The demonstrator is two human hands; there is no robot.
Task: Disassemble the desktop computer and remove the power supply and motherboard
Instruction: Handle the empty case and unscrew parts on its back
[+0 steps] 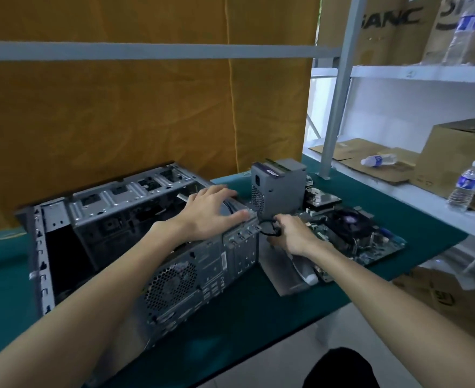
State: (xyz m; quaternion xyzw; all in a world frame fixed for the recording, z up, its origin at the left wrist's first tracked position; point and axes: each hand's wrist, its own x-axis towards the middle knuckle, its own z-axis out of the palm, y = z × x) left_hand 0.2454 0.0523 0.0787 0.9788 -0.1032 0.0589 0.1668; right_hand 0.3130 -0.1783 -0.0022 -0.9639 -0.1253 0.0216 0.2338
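Already gutted, by the look of it: computer case (135, 236) lying on its side at the left of the green table (258, 317), open face up, drive bays along the far wall, rear fan grille and port panel turned toward the camera. Left hand (211, 211) laid flat over the case's upper right corner, fingers straight and spread, pressing down rather than gripping; seemingly steadying the shell. Just right of that corner, right hand (289, 233) curled round a loop of black cable (269, 226), grip closed on it, knuckles up. Where the cable's far end leads cannot be told; hidden behind the hand and the case edge. Beyond both hands, power supply (279, 186) standing upright on the table, outside the case, socket and vent face toward the camera. Right again, motherboard (353, 233) lying flat on the table with its cooler fan on top, long axis running away to the right, touching or nearly touching the right wrist. Hard drive (321, 201) behind it, next to the power supply. Under the right forearm, a grey metal panel (286, 278) flat on the table with a white-tipped tool or tube resting on it; too blurred to name. Farther right, shelving with cardboard boxes and water bottles (464, 186).

Judged from the layout: both target parts out, task near its end. Cable lying immediately left of and above the right hand, between case corner and power supply, so right hand nearer; probable next move a pull rightward, away from the case, with the left bracing.
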